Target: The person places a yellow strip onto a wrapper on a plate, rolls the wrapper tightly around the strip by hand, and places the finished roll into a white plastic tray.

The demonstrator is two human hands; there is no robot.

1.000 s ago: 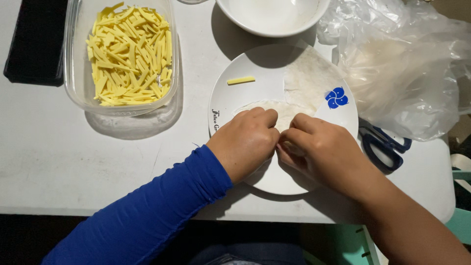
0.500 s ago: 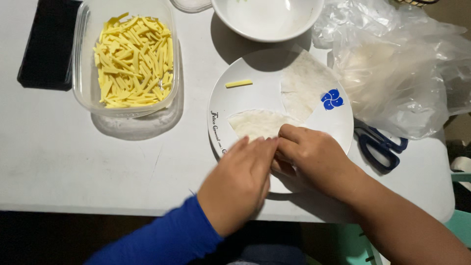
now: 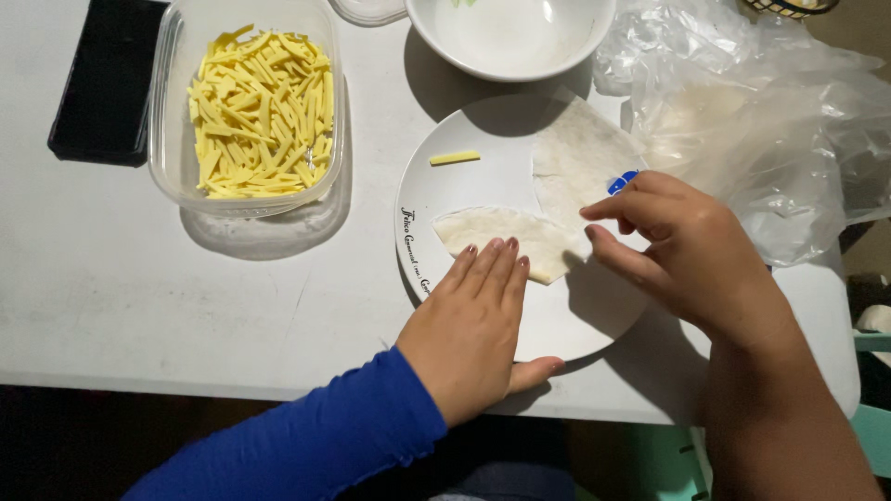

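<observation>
— Neither hand has anything gripped, right?

— Right. Left hand point(image 3: 478, 325) lies flat and open, palm down on the white plate point(image 3: 483, 181), its fingertips point(image 3: 492, 249) touching the near edge of the folded wrapper point(image 3: 506, 239). Right hand point(image 3: 691, 255) hovers loosely open, fingers half curled, index and thumb pointing toward the wrapper's right-hand tip, closed on nothing.

— How does the wrapper lie?

— Its long axis runs left to right across the plate, just beyond the left fingertips and to the left of the right hand. The left hand is the nearer one; it touches, while the right is just beside the tip, and I cannot tell whether it makes contact.

— Anything else on the plate?

— A second flat wrapper sheet point(image 3: 575, 153) at the far right, partly under the right fingers, and one yellow strip point(image 3: 454, 158) lying apart toward the far side.

— Around it?

— A clear tub of yellow strips point(image 3: 260, 111) to the left, a white bowl point(image 3: 510, 37) beyond, a plastic bag point(image 3: 770, 121) to the right, and a dark phone point(image 3: 107, 83) at the far left of the table point(image 3: 111, 297).
</observation>
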